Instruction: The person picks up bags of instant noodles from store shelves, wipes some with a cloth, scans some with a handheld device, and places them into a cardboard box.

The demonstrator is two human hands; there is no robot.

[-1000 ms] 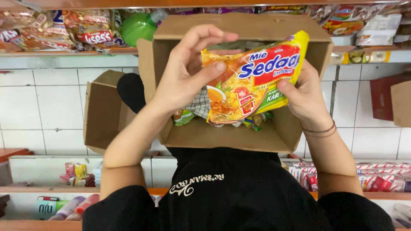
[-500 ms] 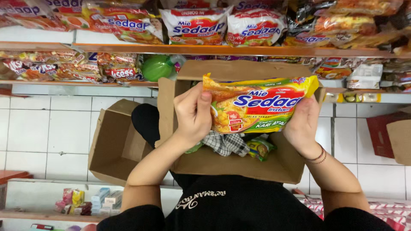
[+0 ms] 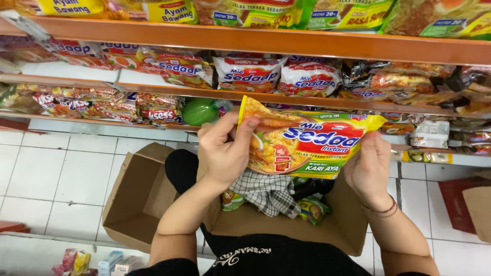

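Observation:
A stack of yellow instant noodle packets (image 3: 307, 140) is held up between both hands in front of the shelves. My left hand (image 3: 225, 151) grips its left end, thumb on the front. My right hand (image 3: 369, 168) clasps the right end; a thin bracelet circles that wrist. Below them sits an open cardboard box (image 3: 337, 230) on my lap, holding a checked cloth (image 3: 266, 191) and a few more packets (image 3: 311, 208).
Orange shelves (image 3: 286, 41) stacked with noodle packets run across the top. A green round object (image 3: 199, 111) lies on a lower shelf. An empty cardboard box (image 3: 138, 199) rests on the white tiled floor at left. Another carton (image 3: 478, 204) stands at right.
Both hands lifted the yellow packets up out of the box toward the shelves. The view tilted upward, bringing more shelf rows into sight.

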